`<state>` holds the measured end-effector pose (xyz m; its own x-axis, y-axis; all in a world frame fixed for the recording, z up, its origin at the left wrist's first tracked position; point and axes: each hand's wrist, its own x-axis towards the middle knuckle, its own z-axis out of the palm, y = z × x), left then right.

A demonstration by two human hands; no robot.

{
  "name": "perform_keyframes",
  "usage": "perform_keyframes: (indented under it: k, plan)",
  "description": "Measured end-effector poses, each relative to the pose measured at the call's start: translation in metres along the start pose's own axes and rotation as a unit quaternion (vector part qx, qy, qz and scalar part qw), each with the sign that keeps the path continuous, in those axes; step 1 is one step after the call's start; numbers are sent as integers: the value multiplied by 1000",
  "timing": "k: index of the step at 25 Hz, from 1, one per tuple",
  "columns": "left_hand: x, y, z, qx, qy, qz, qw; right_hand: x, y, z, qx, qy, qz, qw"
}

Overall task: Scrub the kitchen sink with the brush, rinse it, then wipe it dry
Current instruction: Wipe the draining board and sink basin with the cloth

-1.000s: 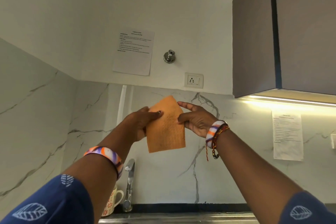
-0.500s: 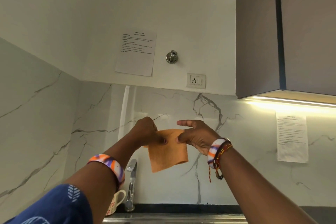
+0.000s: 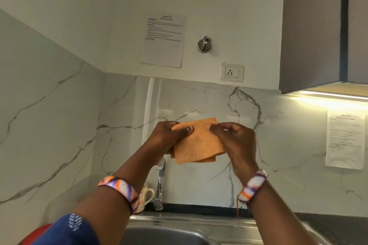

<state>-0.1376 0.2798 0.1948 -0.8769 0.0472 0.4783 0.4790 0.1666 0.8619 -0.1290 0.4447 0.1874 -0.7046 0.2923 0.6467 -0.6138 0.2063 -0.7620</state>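
Orange cloth (image 3: 197, 143), folded into a rough square of several layers, is being held up in front of the marble backsplash (image 3: 199, 175), above the steel sink (image 3: 165, 228). You are gripping its left edge with your left hand (image 3: 165, 138): the thumb is lying across the front face and the fingers are curling behind. Your right hand (image 3: 235, 139) is pinching the upper right corner, with its fingers bent over the cloth's right side. Both wrists are wearing orange, white and purple bands (image 3: 119, 187); a blue patterned sleeve (image 3: 67, 228) is showing at the lower left.

Below the cloth, a chrome tap (image 3: 160, 185) is standing at the back edge of the sink, and a white mug (image 3: 146, 197) with a red pattern is sitting just to its left, partly hidden by your left forearm. A printed sheet (image 3: 163, 40) is hanging on the wall above, with a round metal fitting (image 3: 204, 44) and a wall socket (image 3: 232, 72) to its right. A grey cabinet (image 3: 318, 26) is occupying the upper right, with a lit strip beneath it and a second sheet (image 3: 345, 139) below that.
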Motion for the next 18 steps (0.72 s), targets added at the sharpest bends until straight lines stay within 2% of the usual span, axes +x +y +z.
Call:
perform_keyframes:
  k: [1,2,4,5,6,8,10,13,15,16,18]
  plan:
    - [3,-6,0,-30,14,-11,999,-6,10,7,71,20,47,996]
    - [6,-11,1,-57,38,-23,997,-14,20,17,193,3,125,973]
    - [13,-27,4,-117,106,-68,985,-33,42,41,418,-104,288,855]
    - [17,-40,6,-143,134,-98,976,-42,54,56,471,-137,331,806]
    - [21,-53,8,-160,151,-128,967,-49,66,71,496,-144,360,777]
    - [26,-82,8,-170,151,-177,957,-53,90,96,509,-134,400,751]
    - [27,-116,4,-125,115,-234,957,-51,118,114,473,-97,435,760]
    - [21,-169,-18,23,27,-308,951,-49,168,115,398,-54,477,782]
    - [12,-205,-45,174,-4,-311,934,-51,203,107,269,-46,458,846]
    - [4,-223,-59,270,-22,-313,910,-52,220,104,173,-49,437,881]
    - [-14,-260,-82,433,-70,-321,839,-50,255,104,-6,-41,396,917]
